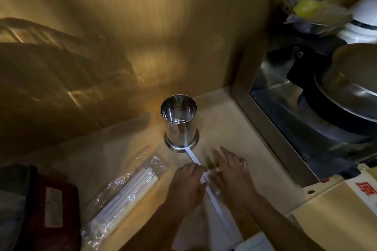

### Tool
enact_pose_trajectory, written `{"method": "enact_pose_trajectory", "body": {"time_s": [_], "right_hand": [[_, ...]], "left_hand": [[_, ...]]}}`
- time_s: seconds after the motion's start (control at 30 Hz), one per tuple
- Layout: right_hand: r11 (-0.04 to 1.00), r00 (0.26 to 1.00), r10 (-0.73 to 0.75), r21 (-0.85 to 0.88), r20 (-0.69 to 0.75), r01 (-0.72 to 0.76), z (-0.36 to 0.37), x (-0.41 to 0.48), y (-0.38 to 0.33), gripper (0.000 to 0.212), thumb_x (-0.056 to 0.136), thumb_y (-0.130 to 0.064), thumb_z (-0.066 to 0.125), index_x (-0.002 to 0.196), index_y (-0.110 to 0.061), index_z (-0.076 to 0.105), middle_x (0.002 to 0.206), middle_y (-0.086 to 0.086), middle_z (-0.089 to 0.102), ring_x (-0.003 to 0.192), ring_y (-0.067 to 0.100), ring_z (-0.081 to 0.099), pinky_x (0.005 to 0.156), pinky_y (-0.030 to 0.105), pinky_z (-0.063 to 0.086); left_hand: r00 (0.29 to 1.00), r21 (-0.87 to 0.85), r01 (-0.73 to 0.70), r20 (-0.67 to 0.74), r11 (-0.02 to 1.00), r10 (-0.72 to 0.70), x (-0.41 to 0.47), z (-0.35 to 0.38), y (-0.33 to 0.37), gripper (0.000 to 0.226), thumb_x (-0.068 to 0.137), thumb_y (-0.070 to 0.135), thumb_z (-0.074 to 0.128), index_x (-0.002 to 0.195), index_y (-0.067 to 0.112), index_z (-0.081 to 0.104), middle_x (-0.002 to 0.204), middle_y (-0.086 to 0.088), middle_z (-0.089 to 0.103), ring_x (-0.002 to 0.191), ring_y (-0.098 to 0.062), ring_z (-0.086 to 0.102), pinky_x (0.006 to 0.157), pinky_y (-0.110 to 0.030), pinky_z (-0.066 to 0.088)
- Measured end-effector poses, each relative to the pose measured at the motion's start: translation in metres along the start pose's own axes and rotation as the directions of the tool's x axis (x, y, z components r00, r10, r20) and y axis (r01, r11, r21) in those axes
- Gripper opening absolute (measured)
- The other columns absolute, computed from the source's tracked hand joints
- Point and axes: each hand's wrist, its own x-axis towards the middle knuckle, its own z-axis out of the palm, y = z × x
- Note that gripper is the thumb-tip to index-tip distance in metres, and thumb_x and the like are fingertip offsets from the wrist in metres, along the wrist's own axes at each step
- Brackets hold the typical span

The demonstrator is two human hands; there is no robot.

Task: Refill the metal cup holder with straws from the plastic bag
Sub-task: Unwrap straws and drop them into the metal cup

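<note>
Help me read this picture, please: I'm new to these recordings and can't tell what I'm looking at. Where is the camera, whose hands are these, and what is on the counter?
There is no machine here. A person wears one camera on the head, looking forward and down, so you see their own two bare hands from above.

On the pale counter stands a shiny metal cup holder, upright and, as far as its inside shows, with no straws in it. To its left lies a clear plastic bag with white straws inside.

The left hand and right hand meet over a few wrapped straws lying on the counter; one end reaches the holder's base. How firmly the hands grip them is unclear.

At right sits dark kitchen equipment.
</note>
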Motion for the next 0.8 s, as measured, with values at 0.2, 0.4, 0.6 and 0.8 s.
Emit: {"method": "enact_pose_trajectory", "body": {"time_s": [0.2, 0.4, 0.6, 0.8], "right_hand": [[0.997, 0.999, -0.035, -0.062, -0.003, 0.035, 0.009, -0.004, 0.013, 0.055, 0.073, -0.025, 0.066, 0.125, -0.015, 0.051, 0.126, 0.009, 0.058, 0.112, 0.026, 0.057, 0.089, 0.042, 0.041], [0.987, 0.997, -0.076, -0.14, 0.022, 0.079, 0.014, -0.006, 0.019, 0.027, 0.064, -0.017, 0.068, 0.091, -0.019, 0.066, 0.082, 0.002, 0.069, 0.074, 0.024, 0.065, 0.069, 0.032, 0.049], [0.999, 0.954, 0.042, -0.027, 0.296, -0.036, 0.011, -0.001, 0.019, 0.03, 0.085, -0.026, 0.049, 0.113, -0.016, 0.05, 0.116, 0.008, 0.058, 0.104, 0.03, 0.058, 0.081, 0.035, 0.045], [0.998, 0.925, 0.059, 0.01, 0.375, -0.067, 0.003, 0.008, 0.017, 0.028, 0.081, -0.027, 0.054, 0.106, -0.015, 0.049, 0.112, 0.008, 0.06, 0.104, 0.029, 0.056, 0.078, 0.033, 0.044]], "left_hand": [[0.981, 0.13, -0.185, 0.091, 0.974, 0.174, -0.002, 0.021, -0.003, 0.042, 0.051, 0.021, 0.075, 0.089, 0.036, 0.07, 0.082, 0.012, 0.069, 0.077, -0.01, 0.067, 0.073, -0.018, 0.052], [0.984, 0.265, -0.154, 0.132, 0.952, 0.122, -0.007, 0.027, -0.004, 0.033, 0.047, 0.043, 0.078, 0.078, 0.042, 0.068, 0.064, 0.014, 0.061, 0.063, -0.005, 0.061, 0.067, -0.016, 0.038], [0.988, 0.461, -0.136, 0.131, 0.877, 0.084, -0.009, 0.033, -0.009, 0.022, 0.049, 0.041, 0.068, 0.062, 0.023, 0.065, 0.065, 0.007, 0.066, 0.059, -0.008, 0.062, 0.061, -0.015, 0.048], [0.991, 0.307, -0.086, 0.125, 0.948, 0.05, -0.02, 0.029, -0.015, 0.017, 0.073, 0.026, 0.057, 0.084, 0.017, 0.066, 0.084, 0.003, 0.069, 0.081, -0.013, 0.063, 0.081, -0.021, 0.046]]}}
